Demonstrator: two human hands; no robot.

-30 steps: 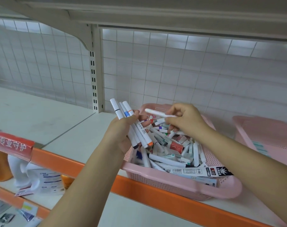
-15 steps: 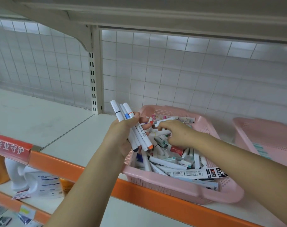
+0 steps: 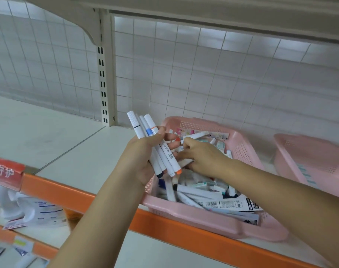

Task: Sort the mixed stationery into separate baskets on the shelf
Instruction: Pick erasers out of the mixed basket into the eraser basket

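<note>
- Your left hand (image 3: 143,157) is closed around a bundle of white markers (image 3: 165,151), just above the left rim of the pink basket (image 3: 203,219).
- The bundle is tilted: its capped ends point up and away to the left of the basket, and the black and orange tips point down over the basket's left edge. Black, blue and orange bands show on the barrels.
- Your right hand (image 3: 201,157) is over the middle of the basket, almost touching the fingers of your left. Its fingers are curled round a white marker (image 3: 185,163), whose end shows under the thumb.
- The heap of stationery (image 3: 195,188) fills the basket: white pens and markers, small boxed items, and a long barcoded packet (image 3: 232,204) lying along the front wall.
- A second pink basket (image 3: 300,157) stands just to the right of the first, with a narrow gap between them. Only part of it is in view.
- Both baskets sit on the white shelf (image 3: 68,147); the first one is against the orange strip (image 3: 77,192) at the shelf's front edge.
- A red label (image 3: 6,173) with white characters hangs on that strip, well to the left of the basket.
- Behind the basket stands a wire grid (image 3: 203,74), and behind it to the left a slotted upright (image 3: 104,74).
- Below and to the left of the basket, on a lower level, lie some white packets (image 3: 39,209), too blurred to read.
</note>
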